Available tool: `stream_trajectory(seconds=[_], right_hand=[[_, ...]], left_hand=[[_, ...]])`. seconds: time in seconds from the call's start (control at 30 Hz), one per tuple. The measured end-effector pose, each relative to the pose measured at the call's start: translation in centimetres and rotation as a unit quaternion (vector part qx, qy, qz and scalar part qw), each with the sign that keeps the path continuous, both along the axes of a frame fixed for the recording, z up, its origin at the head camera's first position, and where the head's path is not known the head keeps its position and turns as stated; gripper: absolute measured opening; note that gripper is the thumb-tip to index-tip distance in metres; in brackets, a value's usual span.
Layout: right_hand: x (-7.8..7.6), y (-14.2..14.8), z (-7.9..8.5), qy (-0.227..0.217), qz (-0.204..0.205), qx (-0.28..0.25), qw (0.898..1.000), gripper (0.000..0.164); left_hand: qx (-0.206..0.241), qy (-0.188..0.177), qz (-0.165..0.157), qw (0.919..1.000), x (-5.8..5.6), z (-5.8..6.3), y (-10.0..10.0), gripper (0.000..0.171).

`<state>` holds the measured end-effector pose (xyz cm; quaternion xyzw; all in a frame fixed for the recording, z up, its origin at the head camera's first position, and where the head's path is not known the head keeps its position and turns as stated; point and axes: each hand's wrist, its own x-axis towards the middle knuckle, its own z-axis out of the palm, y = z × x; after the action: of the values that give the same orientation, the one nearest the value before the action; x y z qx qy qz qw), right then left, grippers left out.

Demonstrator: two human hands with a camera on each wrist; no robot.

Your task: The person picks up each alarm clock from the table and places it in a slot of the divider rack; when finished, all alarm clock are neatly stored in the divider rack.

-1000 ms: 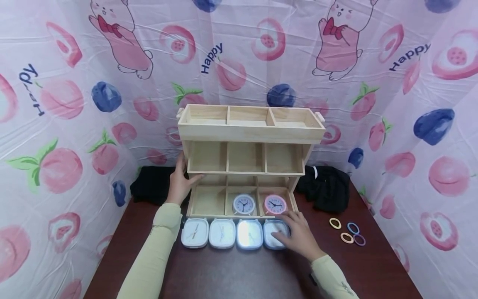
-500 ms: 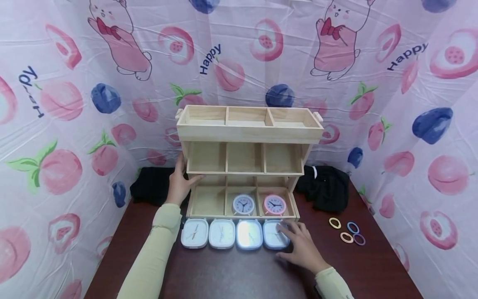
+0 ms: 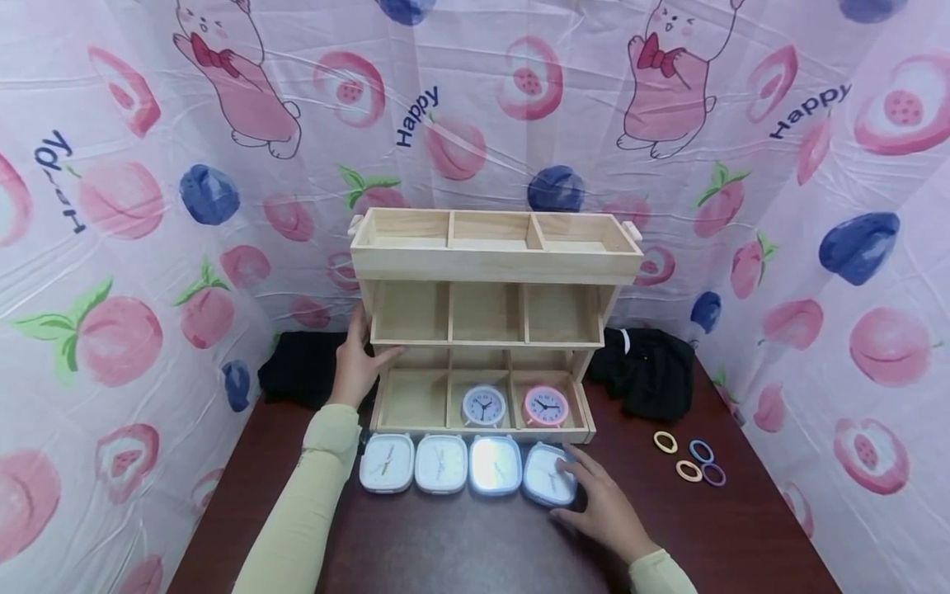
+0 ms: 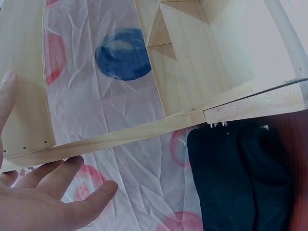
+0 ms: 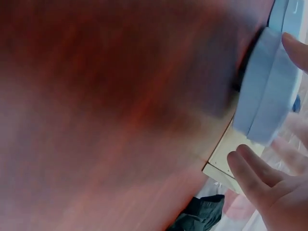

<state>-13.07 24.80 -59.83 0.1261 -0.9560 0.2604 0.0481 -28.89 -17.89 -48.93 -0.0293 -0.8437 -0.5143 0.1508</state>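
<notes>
A three-tier wooden organizer (image 3: 496,266) stands at the table's centre. My left hand (image 3: 355,363) grips its left side, thumb at the middle tray and fingers behind the side strip (image 4: 125,137). In the bottom tray a round white alarm clock (image 3: 484,405) sits in the middle compartment and a pink one (image 3: 546,407) in the right. My right hand (image 3: 604,499) holds the rightmost square clock (image 3: 547,475), pale blue and turned askew, with thumb and fingers about its right side. The right wrist view shows the thumb on the clock's side (image 5: 267,82), two fingers apart from it.
Three more square clocks (image 3: 441,464) line up left of it before the organizer. Several small coloured rings (image 3: 701,450) lie on the right of the dark table (image 3: 460,544). Black cloth bundles (image 3: 653,371) lie either side; a printed curtain (image 3: 475,107) surrounds the table.
My right hand has moved slightly right and downward. The rightmost square clock, in line before, has turned clockwise and shifted a little toward me. My left hand stays where it was.
</notes>
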Motion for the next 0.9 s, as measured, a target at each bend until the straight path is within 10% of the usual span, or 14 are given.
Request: stream_trajectory(seconds=[0.53, 0.9], right_hand=[[2.1, -0.8, 0.0, -0.032, -0.031, -0.025, 0.999, 0.061], [2.7, -0.9, -0.3, -0.049, -0.073, -0.046, 0.995, 0.084]], left_hand=[[0.002, 0.011, 0.000, 0.9999, -0.2, -0.1, -0.1, 0.114], [0.000, 0.014, -0.001, 0.9999, -0.1, -0.1, -0.1, 0.114]])
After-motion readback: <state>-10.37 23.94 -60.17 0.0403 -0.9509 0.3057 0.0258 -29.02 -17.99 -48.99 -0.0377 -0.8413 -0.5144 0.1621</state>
